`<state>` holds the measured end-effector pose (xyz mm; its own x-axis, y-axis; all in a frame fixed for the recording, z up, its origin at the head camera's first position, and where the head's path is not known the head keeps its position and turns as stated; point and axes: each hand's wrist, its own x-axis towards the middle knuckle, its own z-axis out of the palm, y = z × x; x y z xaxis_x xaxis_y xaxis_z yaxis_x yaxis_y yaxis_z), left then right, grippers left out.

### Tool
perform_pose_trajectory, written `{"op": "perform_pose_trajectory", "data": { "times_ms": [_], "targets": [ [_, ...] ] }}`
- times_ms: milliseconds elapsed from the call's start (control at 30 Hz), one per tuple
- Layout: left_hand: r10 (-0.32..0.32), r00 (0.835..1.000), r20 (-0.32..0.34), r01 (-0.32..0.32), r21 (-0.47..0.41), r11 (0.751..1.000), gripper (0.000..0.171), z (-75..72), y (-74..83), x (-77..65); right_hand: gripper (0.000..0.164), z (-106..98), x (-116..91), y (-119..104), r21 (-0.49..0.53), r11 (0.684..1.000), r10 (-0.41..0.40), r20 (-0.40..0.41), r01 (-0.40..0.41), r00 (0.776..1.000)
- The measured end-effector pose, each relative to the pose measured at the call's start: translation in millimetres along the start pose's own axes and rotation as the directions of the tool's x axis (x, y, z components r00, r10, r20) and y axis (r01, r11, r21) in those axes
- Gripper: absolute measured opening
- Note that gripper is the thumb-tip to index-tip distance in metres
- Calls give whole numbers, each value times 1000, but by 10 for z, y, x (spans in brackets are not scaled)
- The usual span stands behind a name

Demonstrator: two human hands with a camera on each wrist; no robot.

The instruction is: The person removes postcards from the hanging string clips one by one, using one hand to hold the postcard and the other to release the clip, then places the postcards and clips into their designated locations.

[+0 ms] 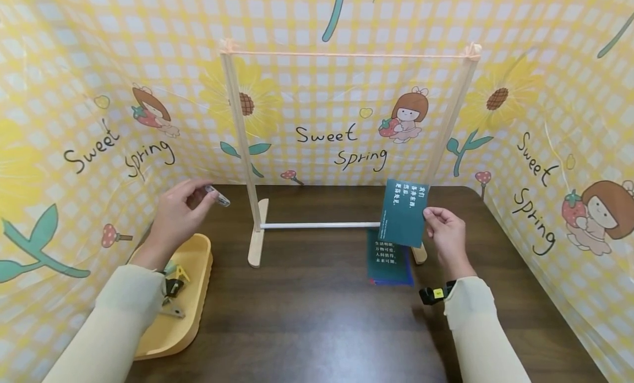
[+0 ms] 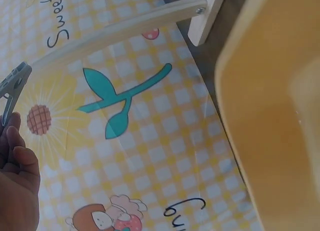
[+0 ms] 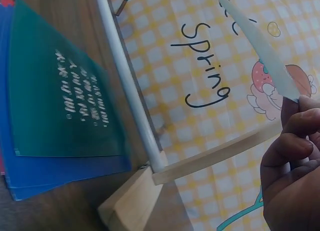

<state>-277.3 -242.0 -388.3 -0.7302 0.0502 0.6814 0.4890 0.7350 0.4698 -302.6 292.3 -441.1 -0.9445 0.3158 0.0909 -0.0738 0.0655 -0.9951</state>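
My left hand [image 1: 173,215], raised above the yellow tray, pinches a grey clothespin [image 1: 219,196] between thumb and fingers. The left wrist view shows that clothespin [image 2: 16,86] jutting up past the fingertips. On the other side, my right hand [image 1: 448,231] pinches a dark green card [image 1: 403,212] with white writing by its right edge. From the right wrist the held card [image 3: 265,51] appears nearly edge-on. It hangs in front of the wooden stand's right foot and partly covers a stack of cards [image 1: 388,256] on the table, whose top one is green with blue beneath.
A wooden stand has two posts [image 1: 241,130], a pink string [image 1: 346,54] tied across their tops and a white rod [image 1: 317,225] low down. The yellow tray [image 1: 205,262] at the left holds several clips. Checked cloth [image 1: 307,97] encloses the brown table [image 1: 307,317].
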Motion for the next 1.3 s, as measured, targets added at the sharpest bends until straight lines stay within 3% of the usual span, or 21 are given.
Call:
{"op": "perform_pose_trajectory", "data": {
  "times_ms": [167,600,833,967,1300],
  "targets": [
    [-38,999,6,38,4,999,23,-86,-57,-107,20,15,-44,75,-10,999,51,-3,-51,999],
    [-104,995,-4,104,51,993,25,-295,-157,-338,21,5,-87,196,10,998,62,-8,-62,998],
    [-74,997,-2,74,97,993,25,-396,-219,-383,21,12,-140,243,22,995,100,4,-100,995],
    [-101,995,21,98,107,989,25,-427,-253,-413,22,9,-160,265,28,993,112,10,-112,994],
    [-134,990,50,126,148,981,27,-519,-333,-466,30,4,-194,335,-90,985,151,40,-147,988]
  ]
}}
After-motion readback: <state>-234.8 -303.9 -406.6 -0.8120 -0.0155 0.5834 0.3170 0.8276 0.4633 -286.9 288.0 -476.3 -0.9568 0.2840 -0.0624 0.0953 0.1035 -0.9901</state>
